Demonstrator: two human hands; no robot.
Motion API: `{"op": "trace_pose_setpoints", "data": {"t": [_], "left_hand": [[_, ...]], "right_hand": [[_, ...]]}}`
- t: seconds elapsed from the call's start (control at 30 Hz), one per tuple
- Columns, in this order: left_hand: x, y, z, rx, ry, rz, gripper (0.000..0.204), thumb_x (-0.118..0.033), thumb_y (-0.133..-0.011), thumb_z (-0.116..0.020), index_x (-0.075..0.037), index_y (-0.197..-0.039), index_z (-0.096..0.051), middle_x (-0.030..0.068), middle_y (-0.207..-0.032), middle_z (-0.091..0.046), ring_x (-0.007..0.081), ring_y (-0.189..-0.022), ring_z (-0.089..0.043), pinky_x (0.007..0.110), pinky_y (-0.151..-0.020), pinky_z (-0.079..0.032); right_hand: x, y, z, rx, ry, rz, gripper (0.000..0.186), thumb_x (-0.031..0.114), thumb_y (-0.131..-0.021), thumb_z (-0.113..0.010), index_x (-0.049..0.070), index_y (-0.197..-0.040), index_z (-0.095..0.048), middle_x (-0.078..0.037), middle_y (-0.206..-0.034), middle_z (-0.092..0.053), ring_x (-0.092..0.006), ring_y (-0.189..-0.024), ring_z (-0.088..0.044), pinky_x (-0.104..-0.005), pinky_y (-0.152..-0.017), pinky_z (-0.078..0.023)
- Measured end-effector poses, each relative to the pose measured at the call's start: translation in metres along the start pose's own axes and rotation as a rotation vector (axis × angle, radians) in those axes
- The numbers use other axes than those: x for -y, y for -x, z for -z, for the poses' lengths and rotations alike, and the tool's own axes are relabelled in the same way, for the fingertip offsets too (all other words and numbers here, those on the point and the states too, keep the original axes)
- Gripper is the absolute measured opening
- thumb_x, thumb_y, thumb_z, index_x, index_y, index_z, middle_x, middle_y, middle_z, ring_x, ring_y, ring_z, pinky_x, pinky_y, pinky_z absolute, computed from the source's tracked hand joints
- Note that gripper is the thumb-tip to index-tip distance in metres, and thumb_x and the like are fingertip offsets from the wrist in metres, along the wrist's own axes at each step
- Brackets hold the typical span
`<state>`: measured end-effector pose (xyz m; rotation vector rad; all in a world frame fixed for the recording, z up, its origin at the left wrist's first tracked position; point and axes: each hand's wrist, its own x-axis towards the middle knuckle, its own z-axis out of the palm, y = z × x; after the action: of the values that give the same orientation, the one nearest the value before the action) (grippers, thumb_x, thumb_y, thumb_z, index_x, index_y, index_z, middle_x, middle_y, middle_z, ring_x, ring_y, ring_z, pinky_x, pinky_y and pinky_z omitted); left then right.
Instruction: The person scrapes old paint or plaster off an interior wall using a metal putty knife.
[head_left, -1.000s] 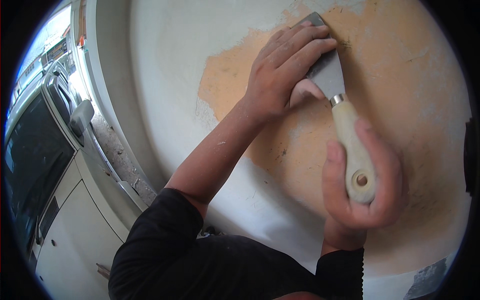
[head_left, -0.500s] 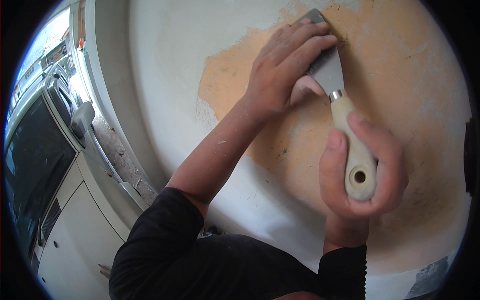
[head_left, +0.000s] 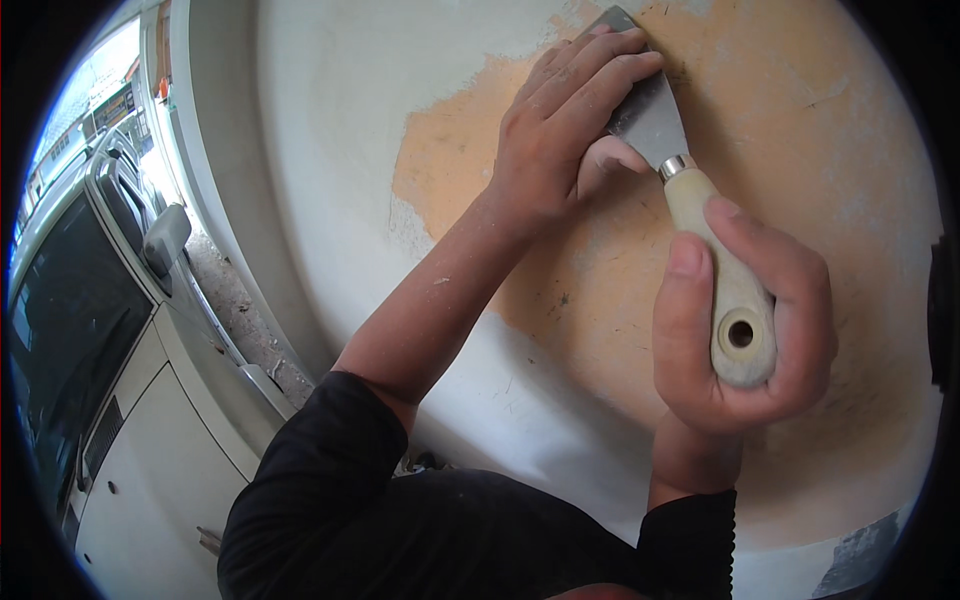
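Observation:
A putty knife (head_left: 656,125) lies slantwise over the wall, its metal blade pointing to the upper left and its pale handle to the lower right. My right hand (head_left: 692,345) is closed around the handle, with the thumb and forefinger along its sides. The handle's round hole faces up at me. Over the blade lie the fingers of my left hand (head_left: 548,145), pressing it down, with the thumb by the blade's lower edge. Under the tool is an orange-tan patch (head_left: 450,160) in the whitish wall (head_left: 330,130). My fingers cover part of the blade's far end.
A light-coloured vehicle (head_left: 165,430) with a side mirror (head_left: 167,240) stands close on my left. Between it and the wall runs a pale upright post (head_left: 222,130), with rubble-strewn ground (head_left: 245,310) beside it. A grey rough patch (head_left: 860,552) shows at the lower right.
My right hand and the handle have shifted right and slightly up. The blade's tip has slid a little to the upper left, with my left hand still on it.

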<state>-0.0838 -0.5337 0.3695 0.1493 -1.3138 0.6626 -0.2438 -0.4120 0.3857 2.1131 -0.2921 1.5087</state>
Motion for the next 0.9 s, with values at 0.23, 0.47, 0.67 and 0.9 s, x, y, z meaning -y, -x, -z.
{"op": "trace_pose_setpoints", "data": {"t": [0.23, 0.47, 0.67, 0.9], "left_hand": [[0.001, 0.000, -0.001, 0.035, 0.004, -0.046, 0.065, -0.059, -0.091, -0.053, -0.002, -0.120, -0.063, 0.0192, -0.122, -0.063, 0.0405, -0.115, -0.059, 0.047, -0.098, -0.046], [0.003, 0.000, 0.000, 0.025, 0.022, -0.063, 0.064, -0.059, -0.091, -0.054, -0.002, -0.119, -0.063, 0.0191, -0.121, -0.064, 0.0399, -0.116, -0.060, 0.046, -0.097, -0.046], [0.004, -0.001, 0.003, 0.031, 0.007, -0.063, 0.064, -0.058, -0.091, -0.054, -0.002, -0.120, -0.064, 0.0198, -0.122, -0.063, 0.0410, -0.116, -0.059, 0.047, -0.099, -0.046], [0.003, 0.001, 0.003, 0.037, 0.005, -0.020, 0.064, -0.057, -0.093, -0.053, 0.000, -0.120, -0.063, 0.0211, -0.123, -0.063, 0.0417, -0.117, -0.058, 0.047, -0.100, -0.045]], "right_hand": [[0.003, 0.001, 0.005, 0.009, 0.042, 0.000, 0.020, 0.003, -0.081, -0.073, -0.001, -0.099, -0.065, -0.011, -0.089, -0.070, -0.0190, -0.073, -0.066, -0.0278, -0.069, -0.052], [0.002, 0.000, 0.004, 0.029, 0.071, 0.029, 0.020, 0.002, -0.081, -0.072, -0.001, -0.099, -0.066, -0.011, -0.088, -0.070, -0.0190, -0.074, -0.067, -0.0277, -0.068, -0.052], [0.003, -0.002, -0.001, 0.011, 0.017, 0.005, 0.019, 0.002, -0.080, -0.073, 0.000, -0.098, -0.066, -0.011, -0.089, -0.070, -0.0196, -0.075, -0.067, -0.0285, -0.069, -0.053], [-0.002, -0.002, -0.006, -0.017, 0.020, 0.030, 0.018, 0.002, -0.080, -0.073, -0.001, -0.097, -0.066, -0.011, -0.087, -0.070, -0.0194, -0.075, -0.068, -0.0284, -0.069, -0.053]]}}
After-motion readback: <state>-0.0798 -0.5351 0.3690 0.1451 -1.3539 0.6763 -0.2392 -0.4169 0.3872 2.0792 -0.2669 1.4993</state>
